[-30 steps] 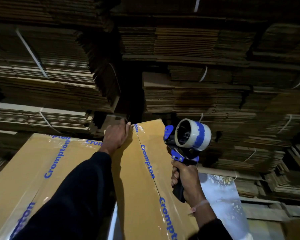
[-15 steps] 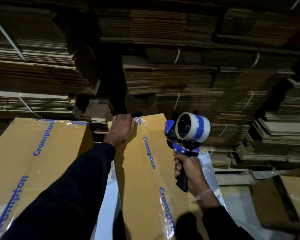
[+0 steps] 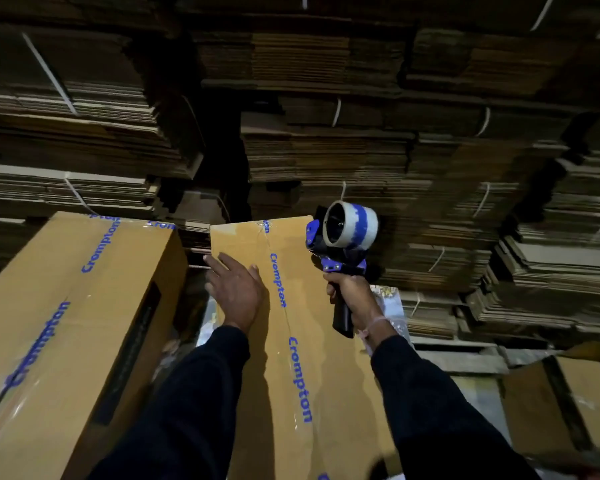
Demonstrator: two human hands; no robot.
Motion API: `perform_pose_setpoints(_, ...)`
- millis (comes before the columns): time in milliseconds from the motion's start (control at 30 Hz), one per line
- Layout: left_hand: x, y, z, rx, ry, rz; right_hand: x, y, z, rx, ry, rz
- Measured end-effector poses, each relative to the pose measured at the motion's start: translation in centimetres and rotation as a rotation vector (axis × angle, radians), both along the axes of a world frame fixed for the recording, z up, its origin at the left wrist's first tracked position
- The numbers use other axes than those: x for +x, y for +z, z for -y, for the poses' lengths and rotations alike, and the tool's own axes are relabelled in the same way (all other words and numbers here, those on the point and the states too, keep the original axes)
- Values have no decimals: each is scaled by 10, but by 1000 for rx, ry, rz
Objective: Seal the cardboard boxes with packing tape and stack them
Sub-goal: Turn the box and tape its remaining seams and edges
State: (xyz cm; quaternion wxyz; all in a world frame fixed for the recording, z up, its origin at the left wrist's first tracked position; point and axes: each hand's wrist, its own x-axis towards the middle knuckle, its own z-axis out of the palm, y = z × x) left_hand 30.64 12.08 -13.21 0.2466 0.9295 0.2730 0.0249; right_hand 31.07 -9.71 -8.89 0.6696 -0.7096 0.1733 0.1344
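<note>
Left of the open hand stands a taped box [image 3: 66, 323], well apart. The left hand [image 3: 236, 292], fingers straight, lies flat on the middle box [image 3: 291, 341], just left of its printed tape seam [image 3: 284, 313]; the box's long axis runs away from the person. Right of the seam, off the box's edge, the right hand [image 3: 352, 296] clenches the tape dispenser [image 3: 343, 244], lifted clear. The left hand is nearer for shifting the box.

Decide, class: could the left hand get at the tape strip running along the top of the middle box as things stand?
Probably yes. The left hand lies open on the middle box, right beside the tape strip, with nothing between them.
</note>
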Motion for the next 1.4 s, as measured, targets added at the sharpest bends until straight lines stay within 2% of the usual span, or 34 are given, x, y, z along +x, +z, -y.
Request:
perform_pose_setpoints(267, 1, -7, -8, 38, -88, 94, -29, -9, 21, 192, 17, -42)
perform_pose_setpoints(467, 6, -4, -14, 8, -375, 134, -108, -10, 17, 230, 29, -131)
perform_pose_setpoints(633, -8, -9, 7, -40, -589, 125, -173, 2, 37, 329, 141, -220)
perform_pose_setpoints(767, -29, -9, 39, -52, -680, 147, -169, 24, 74, 329, 138, -223)
perform_pose_setpoints(967, -58, -9, 89, -45, -821, 183, -113, 56, 116, 285, 148, -234)
perform_pose_setpoints(1100, -70, -6, 103, -63, -814, 177, -82, 59, 138, 147, 154, -252)
perform_pose_setpoints(1200, -68, -2, 110, -115, -692, 182, -63, 56, 151, 76, 176, -286)
perform_pose_setpoints(1300, -60, 3, 119, -201, -576, 153, -50, 58, 158, 116, 177, -332)
perform_pose_setpoints(1400, -51, 3, 129, -282, -549, 165, -41, 58, 160, 206, 159, -367)
